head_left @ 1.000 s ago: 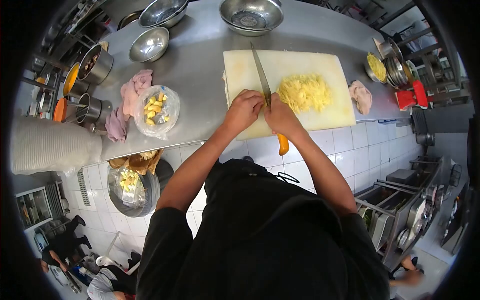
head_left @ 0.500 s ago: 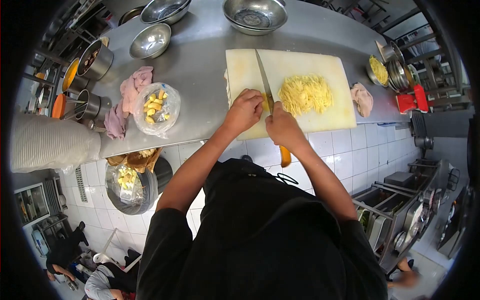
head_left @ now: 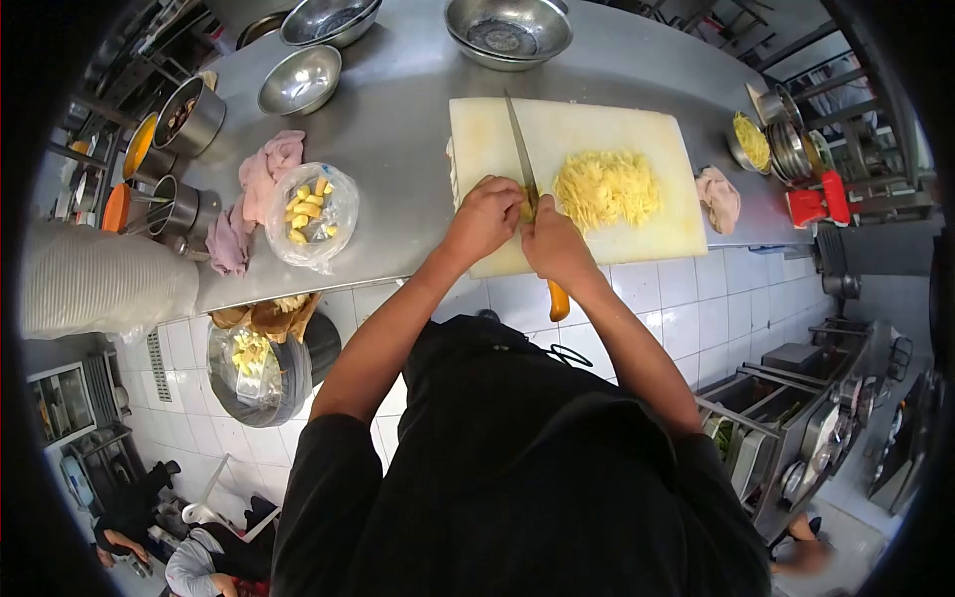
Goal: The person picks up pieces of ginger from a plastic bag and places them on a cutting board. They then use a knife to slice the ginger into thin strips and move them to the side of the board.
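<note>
My right hand (head_left: 559, 244) is closed round a long knife (head_left: 522, 149); its orange handle sticks out below the hand, past the board's near edge. Bent fingers of my left hand (head_left: 485, 219) press on a small yellow piece (head_left: 525, 203) against the blade's left side, mostly hidden by the fingers. Both hands are over the white cutting board (head_left: 487, 134). A heap of thin yellow shreds (head_left: 609, 189) lies on the board to the right of the knife.
Left on the metal table (head_left: 398, 149) are a plastic bag (head_left: 338, 224) with yellow chunks, pink cloths (head_left: 271, 169) and metal bowls (head_left: 300, 82). At right are another cloth (head_left: 718, 199), a bowl of shreds (head_left: 751, 142) and a red object (head_left: 821, 202). People (head_left: 204, 562) are at lower left.
My right hand and the knife have shifted slightly left, with the handle swinging left. My left hand stays at nearly the same spot.
</note>
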The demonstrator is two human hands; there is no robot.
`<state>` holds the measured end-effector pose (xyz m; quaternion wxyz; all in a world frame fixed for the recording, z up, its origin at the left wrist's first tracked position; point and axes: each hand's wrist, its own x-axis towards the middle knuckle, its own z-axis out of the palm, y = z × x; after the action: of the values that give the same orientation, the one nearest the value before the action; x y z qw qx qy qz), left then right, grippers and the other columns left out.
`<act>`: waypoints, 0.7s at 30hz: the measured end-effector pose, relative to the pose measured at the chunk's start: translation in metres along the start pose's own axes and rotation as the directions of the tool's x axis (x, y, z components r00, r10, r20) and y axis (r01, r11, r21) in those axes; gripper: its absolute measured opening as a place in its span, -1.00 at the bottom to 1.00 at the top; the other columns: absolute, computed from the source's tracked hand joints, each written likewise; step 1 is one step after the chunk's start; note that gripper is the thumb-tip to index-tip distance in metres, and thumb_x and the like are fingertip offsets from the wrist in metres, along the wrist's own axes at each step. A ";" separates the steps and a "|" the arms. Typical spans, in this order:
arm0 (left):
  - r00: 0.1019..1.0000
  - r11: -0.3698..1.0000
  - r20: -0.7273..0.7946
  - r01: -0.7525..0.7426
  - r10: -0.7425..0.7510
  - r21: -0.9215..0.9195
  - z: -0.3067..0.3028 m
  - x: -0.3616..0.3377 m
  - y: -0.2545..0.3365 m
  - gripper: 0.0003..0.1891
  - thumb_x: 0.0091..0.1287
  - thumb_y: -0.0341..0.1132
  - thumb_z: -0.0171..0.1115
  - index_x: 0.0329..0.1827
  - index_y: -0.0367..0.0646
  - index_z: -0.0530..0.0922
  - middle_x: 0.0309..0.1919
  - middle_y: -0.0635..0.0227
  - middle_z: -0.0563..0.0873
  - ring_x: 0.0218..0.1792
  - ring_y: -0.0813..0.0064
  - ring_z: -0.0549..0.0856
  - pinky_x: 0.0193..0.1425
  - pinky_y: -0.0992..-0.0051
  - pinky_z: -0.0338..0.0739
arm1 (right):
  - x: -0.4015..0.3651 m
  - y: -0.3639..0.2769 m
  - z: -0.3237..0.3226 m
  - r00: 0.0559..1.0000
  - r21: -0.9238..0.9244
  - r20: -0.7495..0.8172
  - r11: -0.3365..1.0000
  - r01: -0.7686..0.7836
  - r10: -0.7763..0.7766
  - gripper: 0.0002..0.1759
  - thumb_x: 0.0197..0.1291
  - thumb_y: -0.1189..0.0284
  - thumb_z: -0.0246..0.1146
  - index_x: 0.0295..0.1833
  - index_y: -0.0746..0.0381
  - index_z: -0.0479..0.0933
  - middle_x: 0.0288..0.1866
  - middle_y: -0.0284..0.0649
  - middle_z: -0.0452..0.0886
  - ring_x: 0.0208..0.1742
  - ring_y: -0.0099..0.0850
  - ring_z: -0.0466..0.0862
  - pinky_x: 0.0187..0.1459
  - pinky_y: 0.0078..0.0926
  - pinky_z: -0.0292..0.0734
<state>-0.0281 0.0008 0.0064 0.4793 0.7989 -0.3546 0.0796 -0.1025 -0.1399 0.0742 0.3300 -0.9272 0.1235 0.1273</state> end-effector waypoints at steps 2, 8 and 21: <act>1.000 1.000 0.007 -0.014 0.014 0.000 0.000 -0.002 -0.001 -0.84 0.21 -0.59 0.37 -0.16 -0.29 0.78 -0.09 0.21 0.79 -0.05 0.13 0.73 0.11 0.29 0.68 | -0.001 0.000 -0.001 0.999 0.052 0.032 0.998 -0.020 0.019 -0.65 0.43 0.42 0.06 0.14 0.49 0.31 -0.37 0.20 0.68 -0.57 -0.06 0.72 -0.45 -0.14 0.69; 1.000 1.000 -0.006 0.016 -0.016 0.011 -0.001 -0.002 0.005 -0.85 0.22 -0.59 0.38 -0.17 -0.27 0.78 -0.11 0.20 0.78 -0.06 0.12 0.73 0.08 0.28 0.67 | -0.016 -0.034 -0.032 0.994 0.094 0.073 0.992 -0.089 0.082 -0.73 0.43 0.43 0.07 0.05 0.44 0.32 -0.31 0.33 0.70 -0.46 0.10 0.75 -0.31 -0.01 0.70; 0.994 0.996 -0.067 0.091 -0.089 0.023 0.002 -0.002 0.003 -0.89 0.21 -0.55 0.42 -0.22 -0.27 0.78 -0.15 0.25 0.75 -0.06 0.17 0.71 0.08 0.29 0.65 | 0.009 0.003 -0.003 1.000 0.003 0.009 1.000 0.016 -0.016 -0.67 0.43 0.41 0.08 0.10 0.47 0.31 -0.31 0.31 0.69 -0.35 0.15 0.75 -0.24 0.03 0.68</act>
<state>-0.0316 -0.0002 0.0064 0.4835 0.8171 -0.3013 0.0886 -0.0950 -0.1449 0.0718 0.3327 -0.9271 0.1149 0.1286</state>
